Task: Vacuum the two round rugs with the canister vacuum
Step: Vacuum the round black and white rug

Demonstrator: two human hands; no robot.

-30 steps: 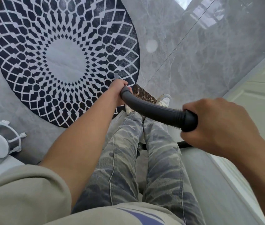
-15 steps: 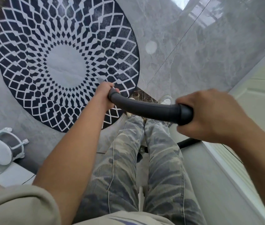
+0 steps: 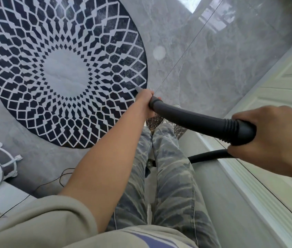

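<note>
Both hands grip the vacuum wand (image 3: 191, 119): left hand (image 3: 146, 102) forward, right hand (image 3: 274, 140) rearward.

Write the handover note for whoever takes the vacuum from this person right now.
Left hand: grips the front end of the black vacuum handle, just behind the grey nozzle tip.
Right hand: grips the handle's ribbed rear end; the hose trails out below it.
Patterned round rug: flat on the grey floor; the nozzle tip shows over its right edge.
Done: cannot tell how much of this rug is covered.
Left: finish this rug, then the other one, out of view.
</note>
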